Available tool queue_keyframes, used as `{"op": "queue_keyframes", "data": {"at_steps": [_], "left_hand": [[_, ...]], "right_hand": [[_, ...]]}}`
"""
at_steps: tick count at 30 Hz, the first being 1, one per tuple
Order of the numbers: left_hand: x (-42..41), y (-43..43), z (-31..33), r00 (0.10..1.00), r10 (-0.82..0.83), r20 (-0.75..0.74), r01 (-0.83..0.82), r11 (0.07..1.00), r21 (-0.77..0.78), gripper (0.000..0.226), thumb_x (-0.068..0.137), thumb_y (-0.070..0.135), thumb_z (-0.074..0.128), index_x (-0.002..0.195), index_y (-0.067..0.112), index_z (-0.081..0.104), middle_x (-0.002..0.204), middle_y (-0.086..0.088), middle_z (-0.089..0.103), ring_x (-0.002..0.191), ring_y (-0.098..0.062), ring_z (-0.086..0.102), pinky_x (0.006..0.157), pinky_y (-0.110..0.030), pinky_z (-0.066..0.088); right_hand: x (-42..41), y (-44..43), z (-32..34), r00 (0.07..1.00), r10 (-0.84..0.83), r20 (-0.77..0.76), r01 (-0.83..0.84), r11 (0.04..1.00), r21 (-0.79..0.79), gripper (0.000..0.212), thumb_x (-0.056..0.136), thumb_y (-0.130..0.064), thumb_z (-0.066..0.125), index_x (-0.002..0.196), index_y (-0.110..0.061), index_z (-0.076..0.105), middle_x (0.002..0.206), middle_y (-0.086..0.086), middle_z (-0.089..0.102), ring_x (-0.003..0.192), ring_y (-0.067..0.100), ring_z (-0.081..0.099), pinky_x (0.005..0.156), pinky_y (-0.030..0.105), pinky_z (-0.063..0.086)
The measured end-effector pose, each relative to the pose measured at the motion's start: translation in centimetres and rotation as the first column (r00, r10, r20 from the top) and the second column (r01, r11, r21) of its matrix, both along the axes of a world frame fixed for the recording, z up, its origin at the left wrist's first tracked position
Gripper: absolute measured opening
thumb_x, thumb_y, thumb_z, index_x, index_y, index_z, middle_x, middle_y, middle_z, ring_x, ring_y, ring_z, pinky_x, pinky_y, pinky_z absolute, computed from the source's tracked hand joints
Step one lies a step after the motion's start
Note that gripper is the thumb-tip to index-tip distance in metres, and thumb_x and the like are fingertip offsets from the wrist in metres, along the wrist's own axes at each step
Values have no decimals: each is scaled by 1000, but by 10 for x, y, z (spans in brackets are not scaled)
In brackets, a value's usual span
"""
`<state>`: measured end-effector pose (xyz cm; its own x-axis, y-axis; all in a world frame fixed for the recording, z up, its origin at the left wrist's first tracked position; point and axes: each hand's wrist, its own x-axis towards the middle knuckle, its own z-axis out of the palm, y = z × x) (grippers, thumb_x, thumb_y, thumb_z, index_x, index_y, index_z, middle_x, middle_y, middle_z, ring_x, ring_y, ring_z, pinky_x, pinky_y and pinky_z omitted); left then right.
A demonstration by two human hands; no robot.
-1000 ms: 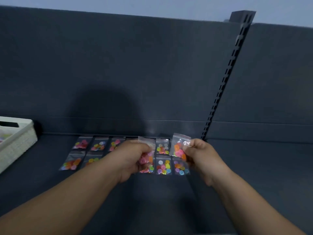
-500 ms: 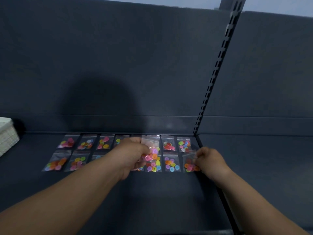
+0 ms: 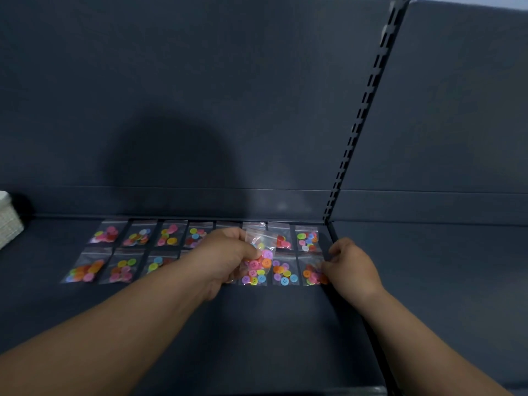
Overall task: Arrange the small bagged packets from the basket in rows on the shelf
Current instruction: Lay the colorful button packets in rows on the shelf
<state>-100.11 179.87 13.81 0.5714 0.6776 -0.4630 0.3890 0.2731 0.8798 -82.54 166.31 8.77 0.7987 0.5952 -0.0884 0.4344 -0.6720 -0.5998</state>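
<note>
A clear packet of coloured buttons (image 3: 258, 252) is gripped by the left hand (image 3: 228, 252), fingers curled, above the rows. Right of it, the near row's end packet (image 3: 310, 271) is pinched at its edge by the right hand (image 3: 353, 264): placing is judged under way. Next, a third row on the shelf (image 3: 257, 324) seems called for. Far left, the white basket (image 3: 7, 224) is cut off, contents unseen.

The basket (image 3: 10, 224) is cut off by the left edge; the left hand (image 3: 225, 255) covers several packets (image 3: 197, 238).
</note>
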Motion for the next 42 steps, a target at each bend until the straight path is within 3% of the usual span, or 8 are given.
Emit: {"op": "queue_keyframes", "data": {"at_steps": [3, 6, 12, 16, 23, 32, 37, 42], "left_hand": [[-1, 1, 2, 1000, 2, 23, -2, 1000, -6, 12, 85, -1, 61, 85, 11, 63, 84, -12, 70, 68, -17, 60, 53, -24, 47], [-7, 1, 7, 998, 35, 59, -33, 999, -32, 15, 86, -2, 60, 85, 12, 62, 85, -12, 70, 64, -15, 63, 48, -23, 48], [-39, 14, 13, 977, 157, 142, -162, 986, 28, 15, 83, -6, 61, 81, 8, 63, 72, -11, 68, 60, -19, 64, 61, -29, 51], [-73, 29, 18, 958, 211, 193, -215, 977, 1, 11, 86, -4, 59, 84, 7, 60, 77, -13, 67, 62, -19, 64, 57, -30, 55], [-151, 60, 18, 967, 213, 141, -214, 977, -9, 17, 82, -8, 62, 83, 8, 58, 75, -11, 66, 64, -18, 63, 50, -23, 52], [-250, 99, -4, 974, 227, -15, -224, 969, 107, 14, 78, 6, 73, 83, 12, 62, 77, -13, 71, 64, -19, 62, 52, -21, 47], [-279, 115, -26, 978, 123, -170, -80, 967, 242, 18, 75, 0, 67, 84, 14, 59, 66, -4, 62, 56, -13, 55, 51, -23, 46], [-301, 126, -37, 955, 13, -296, 140, 862, 487, 35, 82, 21, 70, 109, 27, 47, 96, 6, 52, 86, -10, 53, 74, -21, 39]], "right_hand": [[-8, 5, 11, 998, 43, 50, -49, 991, 124, 10, 88, -19, 59, 89, -16, 50, 84, 1, 60, 76, 20, 59, 62, 29, 48], [-30, 22, 32, 962, 154, -228, -60, 926, 373, 16, 92, -17, 56, 77, -14, 54, 67, 2, 57, 50, 12, 51, 45, 22, 42], [-86, 65, 53, 623, 447, -642, -149, 873, 464, 6, 88, -16, 63, 93, -15, 61, 77, 1, 67, 62, 10, 61, 60, 23, 50], [-124, 92, 57, 519, 495, -697, -101, 845, 525, 18, 86, 0, 62, 103, -3, 58, 67, 4, 67, 47, 8, 59, 44, 20, 46], [-192, 135, 58, 492, 503, -710, -145, 852, 503, 22, 80, 11, 61, 87, -9, 55, 80, 15, 63, 60, 23, 62, 57, 33, 54], [-292, 166, 37, 569, 406, -715, -181, 910, 373, 22, 80, 3, 68, 82, -13, 54, 67, 0, 62, 60, 12, 59, 55, 22, 52], [-324, 171, 24, 733, 335, -592, -249, 942, 225, 26, 79, 3, 66, 83, -13, 46, 74, 14, 60, 61, 21, 58, 63, 36, 54], [-324, 160, 12, 850, 517, 100, -519, 855, -7, 8, 87, -20, 60, 91, -24, 54, 88, -5, 61, 85, 16, 58, 70, 25, 43]]}}
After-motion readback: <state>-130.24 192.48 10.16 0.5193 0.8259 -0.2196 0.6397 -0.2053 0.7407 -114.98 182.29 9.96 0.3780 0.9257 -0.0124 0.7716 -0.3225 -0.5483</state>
